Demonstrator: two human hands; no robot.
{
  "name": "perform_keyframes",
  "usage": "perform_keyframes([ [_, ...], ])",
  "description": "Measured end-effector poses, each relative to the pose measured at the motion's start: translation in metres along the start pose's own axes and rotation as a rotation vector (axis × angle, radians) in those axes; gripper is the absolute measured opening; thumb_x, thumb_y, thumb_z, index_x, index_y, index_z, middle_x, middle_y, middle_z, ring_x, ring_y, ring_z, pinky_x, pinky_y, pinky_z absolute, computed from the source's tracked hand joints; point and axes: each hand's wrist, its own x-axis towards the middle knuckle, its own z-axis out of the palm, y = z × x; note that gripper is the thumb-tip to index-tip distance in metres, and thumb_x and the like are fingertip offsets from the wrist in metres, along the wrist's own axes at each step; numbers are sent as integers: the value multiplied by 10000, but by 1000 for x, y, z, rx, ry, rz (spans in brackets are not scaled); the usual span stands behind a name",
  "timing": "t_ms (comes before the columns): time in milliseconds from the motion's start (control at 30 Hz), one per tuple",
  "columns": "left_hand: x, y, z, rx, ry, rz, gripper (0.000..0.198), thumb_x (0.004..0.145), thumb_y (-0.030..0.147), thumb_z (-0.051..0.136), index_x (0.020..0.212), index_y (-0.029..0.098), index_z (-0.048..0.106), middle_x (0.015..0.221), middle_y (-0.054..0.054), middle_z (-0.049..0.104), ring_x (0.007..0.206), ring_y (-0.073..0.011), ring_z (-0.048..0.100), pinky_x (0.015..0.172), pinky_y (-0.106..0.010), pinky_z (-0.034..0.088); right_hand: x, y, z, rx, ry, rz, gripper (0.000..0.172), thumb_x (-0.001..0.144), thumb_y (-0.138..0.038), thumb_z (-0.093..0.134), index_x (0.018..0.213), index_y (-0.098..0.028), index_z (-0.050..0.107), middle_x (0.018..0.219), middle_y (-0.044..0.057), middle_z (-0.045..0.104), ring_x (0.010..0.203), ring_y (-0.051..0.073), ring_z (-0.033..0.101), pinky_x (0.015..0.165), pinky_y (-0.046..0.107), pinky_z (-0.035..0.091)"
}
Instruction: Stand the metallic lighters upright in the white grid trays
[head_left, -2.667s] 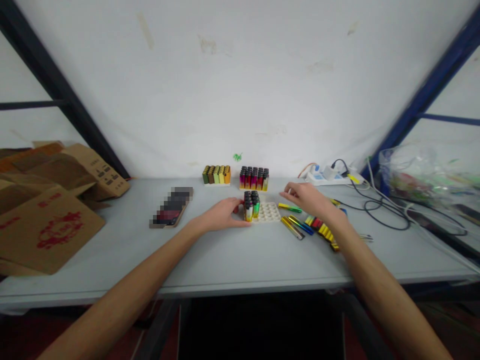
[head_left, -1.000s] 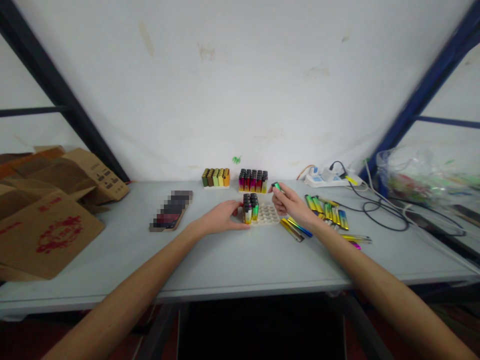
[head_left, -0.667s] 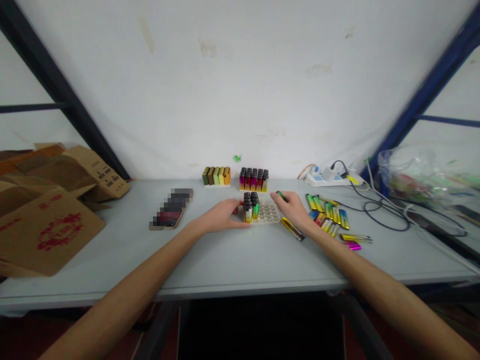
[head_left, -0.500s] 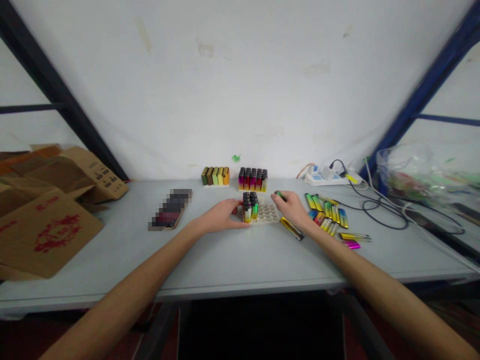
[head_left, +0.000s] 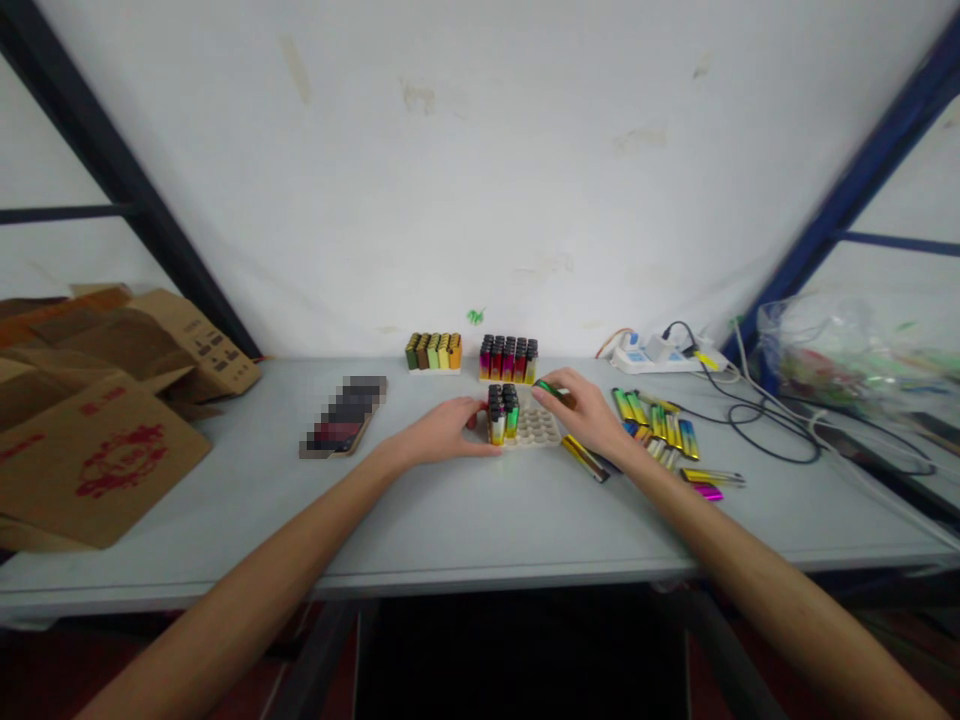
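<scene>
A white tray [head_left: 541, 430] with round holes sits on the table. Several upright lighters [head_left: 503, 412] with black tops fill its left part, while the holes on its right side show bare. My left hand [head_left: 448, 432] is closed around the tray's left end, thumb along the front corner and fingers behind the lighters. Over the tray's right back part, my right hand [head_left: 581, 408] pinches a green lighter [head_left: 553, 391], held tilted with its far end pointing left. Just below my right wrist lie gold and dark lighters [head_left: 585, 458] on the table.
Loose colourful lighters [head_left: 658, 425] lie to the right. Two filled lighter trays, one yellow-green [head_left: 433, 352] and one red-purple [head_left: 508, 358], stand by the wall. A power strip [head_left: 652, 355] with cables is at back right. A phone [head_left: 345, 415] and cardboard boxes [head_left: 112, 450] lie left.
My right hand has moved left with the green lighter, from beside the tray to over its right back part. My left hand stays at the tray's left end.
</scene>
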Motion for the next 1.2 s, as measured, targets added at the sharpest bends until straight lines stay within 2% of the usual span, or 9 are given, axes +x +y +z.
perform_keyframes([
  [67, 0, 0, 0, 3, -3, 4, 682, 763, 732, 692, 1109, 145, 652, 951, -80, 671, 838, -262, 630, 772, -342, 478, 1, -2, -2, -45, -11, -35, 406, 987, -572, 534, 907, -195, 662, 875, 55, 643, 799, 191, 566, 735, 305, 432],
  [233, 1, 0, 0, 18, 2, 11, 665, 766, 729, 689, 1082, 144, 662, 935, -83, 672, 836, -265, 628, 766, -341, 471, -2, -10, 0, 20, -140, 10, 440, 1002, -569, 507, 859, -182, 660, 691, -2, 607, 627, 146, 500, 604, 269, 363],
  [400, 1, -2, 1, 30, 1, 11, 691, 766, 742, 682, 1103, 139, 658, 946, -85, 670, 833, -265, 627, 762, -340, 471, -5, -10, 6, 20, -214, -11, 431, 1017, -534, 509, 834, -176, 665, 688, 4, 653, 607, 136, 543, 609, 252, 384],
  [600, 2, -3, 3, 48, 3, 25, 676, 769, 742, 681, 1080, 142, 653, 938, -80, 665, 840, -265, 624, 780, -342, 466, -6, -6, 15, -163, -249, -160, 426, 1037, -529, 481, 881, -175, 660, 751, 41, 681, 618, 146, 572, 622, 251, 384],
  [733, 2, -3, 3, 28, 12, 14, 648, 761, 712, 705, 1065, 142, 656, 936, -79, 663, 834, -263, 619, 775, -343, 463, -6, -13, 18, -279, -288, -170, 421, 1054, -528, 439, 959, -173, 643, 769, 56, 687, 612, 158, 562, 603, 261, 350],
  [833, 2, -3, 2, 20, 13, 16, 635, 758, 701, 711, 1062, 145, 663, 932, -77, 666, 831, -261, 620, 766, -337, 462, -3, -16, 8, -331, -312, -127, 431, 1056, -535, 429, 939, -183, 648, 761, 50, 684, 624, 161, 570, 616, 263, 348],
  [967, 1, 0, 0, 30, 2, 10, 657, 763, 711, 698, 1082, 139, 658, 941, -81, 668, 833, -261, 623, 761, -333, 465, 2, -5, -19, -417, -333, -58, 450, 1084, -460, 372, 881, -184, 663, 760, 63, 687, 673, 176, 598, 666, 277, 375],
  [1100, 1, 3, -2, 46, -14, -5, 654, 769, 717, 689, 1077, 140, 655, 960, -85, 674, 841, -260, 629, 765, -329, 469, 3, 13, -42, -490, -454, 57, 326, 992, -460, 577, 909, -171, 701, 868, 99, 729, 742, 201, 638, 686, 289, 427],
  [1200, 1, 3, -3, 55, -16, -10, 654, 763, 726, 691, 1063, 145, 656, 962, -85, 676, 847, -264, 631, 772, -331, 470, 0, 20, -53, -510, -546, 186, 360, 905, -533, 671, 890, -176, 715, 895, 108, 741, 769, 219, 658, 686, 300, 459],
])
